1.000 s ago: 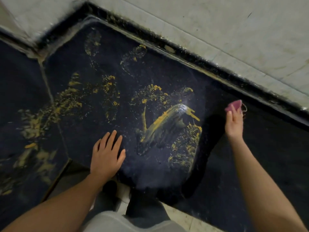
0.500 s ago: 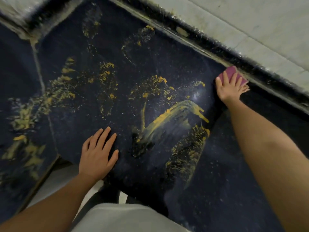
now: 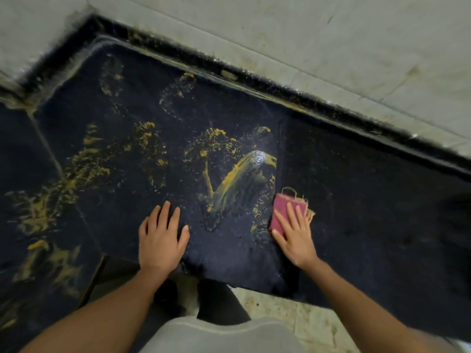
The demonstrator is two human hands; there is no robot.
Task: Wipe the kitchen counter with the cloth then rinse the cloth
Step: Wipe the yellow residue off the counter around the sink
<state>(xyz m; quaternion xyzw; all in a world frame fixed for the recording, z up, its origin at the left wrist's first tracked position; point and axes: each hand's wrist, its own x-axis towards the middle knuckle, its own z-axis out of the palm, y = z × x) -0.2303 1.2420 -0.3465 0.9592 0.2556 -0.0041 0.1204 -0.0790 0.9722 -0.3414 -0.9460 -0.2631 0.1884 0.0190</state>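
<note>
Black speckled stone is filling most of the view here: the counter (image 3: 369, 205) is running back into a corner where the pale tiled wall (image 3: 331, 47) is meeting it along a grimy dark seam. Yellow smears (image 3: 237, 179) are sitting all over the middle and left of the slab, thickest in one long streak, while the stretch to the right of that streak is looking plain and dark. So I'm guessing the wiping is only partly done and most of the mess is waiting. The left hand (image 3: 160, 240) is lying flat near the front edge, fingers straight and close together, holding nothing; my read is it's just bracing the body while the other arm is reaching. The right hand (image 3: 295, 238) is pressing down with straight spread fingers on the cloth (image 3: 280, 205), not clutching it, which makes sense since a flat palm is putting even pressure on the surface. The cloth is a small folded pink pad lying flat on the counter, right at the right-hand edge of the yellow mess, so it's looking lined up to sweep leftward through the streak. A frayed edge and a little loop of thread (image 3: 289, 191) are poking out past the hand on the far side. Nothing to rinse it in is showing anywhere, so that part is looking a good way off.
</note>
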